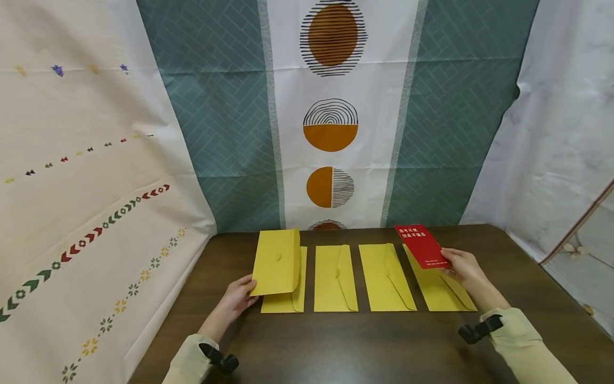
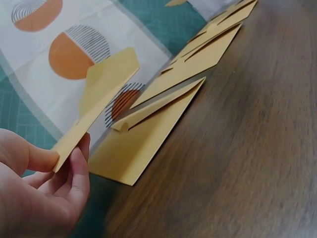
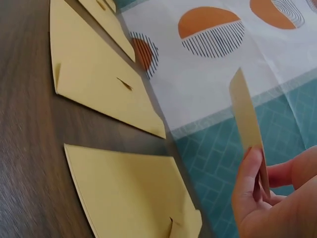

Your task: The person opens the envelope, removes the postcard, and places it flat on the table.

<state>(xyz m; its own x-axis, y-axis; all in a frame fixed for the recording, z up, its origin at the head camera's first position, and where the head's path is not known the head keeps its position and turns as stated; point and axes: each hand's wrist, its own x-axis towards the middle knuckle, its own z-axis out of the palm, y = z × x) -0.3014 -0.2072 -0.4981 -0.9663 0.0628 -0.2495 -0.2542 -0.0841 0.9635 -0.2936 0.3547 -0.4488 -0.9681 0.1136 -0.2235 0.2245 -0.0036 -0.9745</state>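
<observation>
My left hand pinches a yellow envelope by its lower left corner, raised over the left end of a row of envelopes. In the left wrist view its flap stands folded out, thumb on one side and fingers on the other. Partly hidden beneath it lies another yellow envelope. My right hand pinches a red card with white print by its lower right corner. The card's pale back shows in the right wrist view. It overlaps the rightmost yellow envelope on the table.
Two more yellow envelopes, one left of centre and one right, lie side by side on the dark wooden table. A patterned curtain hangs behind the far edge. A black camera sits on each wrist.
</observation>
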